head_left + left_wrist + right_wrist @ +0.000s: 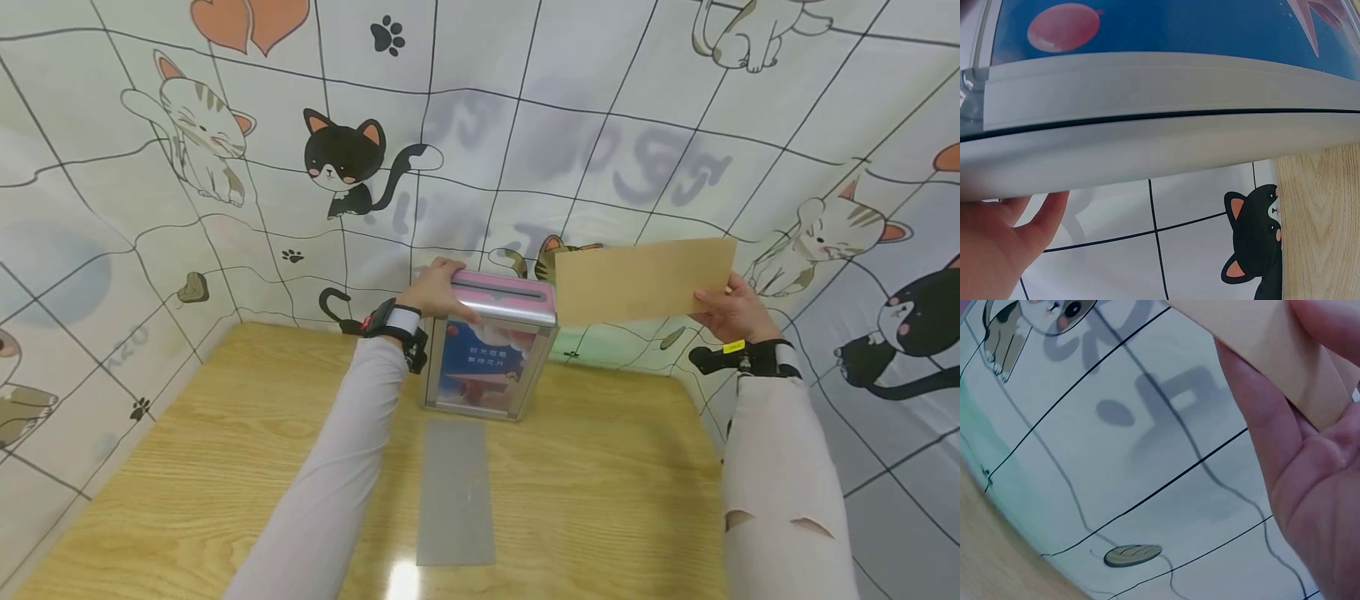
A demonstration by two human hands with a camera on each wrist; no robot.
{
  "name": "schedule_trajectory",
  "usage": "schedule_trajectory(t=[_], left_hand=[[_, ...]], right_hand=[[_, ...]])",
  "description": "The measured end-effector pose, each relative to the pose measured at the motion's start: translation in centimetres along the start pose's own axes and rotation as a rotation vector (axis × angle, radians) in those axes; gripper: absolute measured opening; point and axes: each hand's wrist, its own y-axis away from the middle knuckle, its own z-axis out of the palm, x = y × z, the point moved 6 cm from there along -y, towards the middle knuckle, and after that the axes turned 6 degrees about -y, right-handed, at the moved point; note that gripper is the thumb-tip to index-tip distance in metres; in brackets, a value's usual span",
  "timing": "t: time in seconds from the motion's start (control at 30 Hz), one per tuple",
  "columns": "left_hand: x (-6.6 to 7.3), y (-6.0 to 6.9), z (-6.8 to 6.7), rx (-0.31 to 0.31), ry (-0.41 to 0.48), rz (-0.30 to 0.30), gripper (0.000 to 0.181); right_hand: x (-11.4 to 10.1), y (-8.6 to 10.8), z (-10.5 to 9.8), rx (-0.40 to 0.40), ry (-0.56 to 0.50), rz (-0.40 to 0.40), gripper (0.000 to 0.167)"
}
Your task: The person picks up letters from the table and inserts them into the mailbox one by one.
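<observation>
A letter box with silver edges, a pink slotted top and a blue printed front stands at the far side of the table. My left hand grips the left end of its top, thumb toward the front and fingers over the back. In the left wrist view, that hand reaches behind the rounded edge of the top, its fingertips hidden. A flat brown envelope is pinched by its right end in my right hand, raised to the right of the slot. The right wrist view shows this envelope between thumb and fingers.
A grey strip lies flat on the wooden table in front of the box. A curtain printed with cats and grid lines hangs close behind the box and along both sides.
</observation>
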Motion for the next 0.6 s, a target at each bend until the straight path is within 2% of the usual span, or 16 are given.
schedule_trajectory(t=[0.13, 0.23, 0.4, 0.6], left_hand=[[0.1, 0.2, 0.0, -0.005, 0.005, 0.000, 0.107], [0.2, 0.3, 0.0, -0.010, 0.013, -0.004, 0.107], [0.1, 0.2, 0.0, -0.008, 0.018, -0.005, 0.107], [0.0, 0.0, 0.0, 0.013, 0.020, -0.025, 0.107]], right_hand=[[-1.5, -0.2, 0.6, 0.046, 0.009, -0.060, 0.041], [-2.4, -0.4, 1.2, 0.039, -0.003, -0.094, 0.041], [-4.0, -0.7, 2.4, 0.055, -0.027, -0.124, 0.040], [-5.9, -1.4, 4.8, 0.054, 0.033, -0.142, 0.044]])
